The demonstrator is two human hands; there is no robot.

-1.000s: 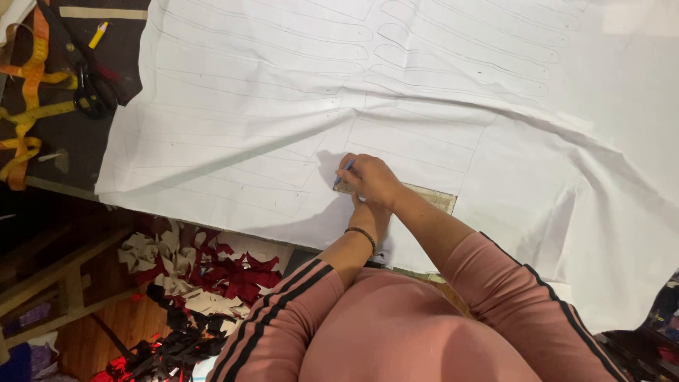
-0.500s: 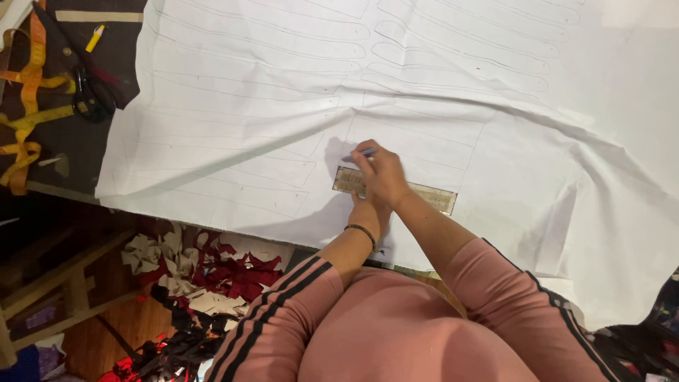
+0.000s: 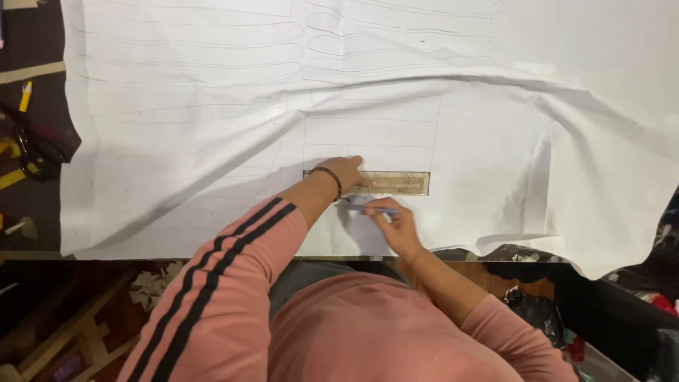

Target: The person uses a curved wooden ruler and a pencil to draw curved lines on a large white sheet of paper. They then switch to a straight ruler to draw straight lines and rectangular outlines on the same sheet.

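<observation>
A large white cloth (image 3: 396,85) covers most of the dark surface (image 3: 42,205) and carries drawn outlines: long narrow shapes toward the far side, straight ruled bands nearer the person. A raised fold runs across the cloth from the lower left up toward the right, passing just behind the hands. At the far left, off the cloth, lie scissors (image 3: 32,152), a yellow marker (image 3: 25,96) and yellow strips (image 3: 10,177), well apart from the work. The cloth's near edge hangs over the surface edge just in front of the person; its right end drapes down past the corner. Flat open cloth extends to the right of the ruler (image 3: 392,183).

The left hand (image 3: 344,171), with a dark band at the wrist, lies palm-down across the ruler's left end, fingers spread flat and pressing on it, not gripping. The right hand (image 3: 392,221) sits just below the ruler, fingers closed around a blue pen (image 3: 368,209) held nearly level, tip pointing left against the cloth.
</observation>
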